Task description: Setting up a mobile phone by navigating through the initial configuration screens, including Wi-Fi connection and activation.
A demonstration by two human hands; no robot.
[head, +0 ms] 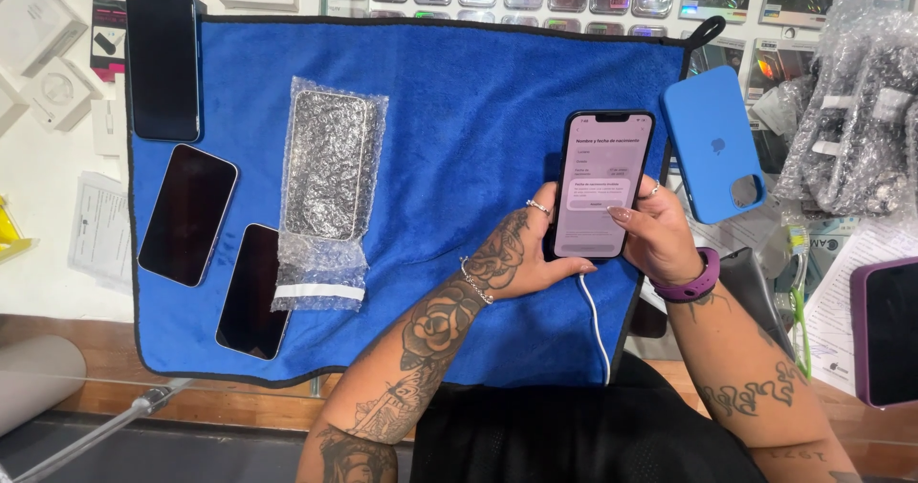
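**Two hands holding a lit smartphone above a blue cloth**

The left hand (512, 258) cradles the smartphone (604, 185) from below and from its left edge, fingers wrapped shut around the body. The right hand (660, 234) steadies the phone's right edge, its thumb laid over the lower part of the lit screen. A white cable (595, 322) runs down from the phone's bottom end. The phone is held upright over the right part of a blue microfibre cloth (459, 110). On the cloth's left part lie three dark-screened phones (187, 214) and a bubble-wrap pouch (328, 182). A blue phone case (712, 143) lies just beside the held phone, at the cloth's right edge
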